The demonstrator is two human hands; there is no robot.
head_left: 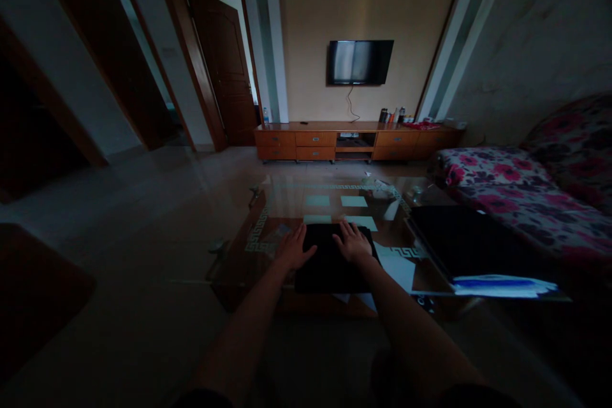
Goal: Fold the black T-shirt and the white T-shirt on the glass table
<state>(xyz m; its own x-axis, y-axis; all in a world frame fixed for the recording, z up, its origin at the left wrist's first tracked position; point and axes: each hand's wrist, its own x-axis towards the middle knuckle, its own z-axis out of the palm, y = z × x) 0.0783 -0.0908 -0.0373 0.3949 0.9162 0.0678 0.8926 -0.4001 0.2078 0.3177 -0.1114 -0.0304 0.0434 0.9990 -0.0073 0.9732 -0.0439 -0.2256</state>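
With both bare forearms [258, 312] nearest the camera, reaches forward, angled inward, over the glass table [284, 204], left of a large black folder-like thing [478, 248]. At the flat black item [329, 274] by the table's near edge, places the left hand [292, 251] along its left side and the right hand [354, 245] over its right side, palms down. Extends the fingers [299, 233] forward, slightly spread, with thumbs turned toward each other, unclenched, touching rather than gripping.

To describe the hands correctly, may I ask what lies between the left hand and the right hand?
In the head view, a flat black item lies between the left hand and the right hand, too dark to tell its material.
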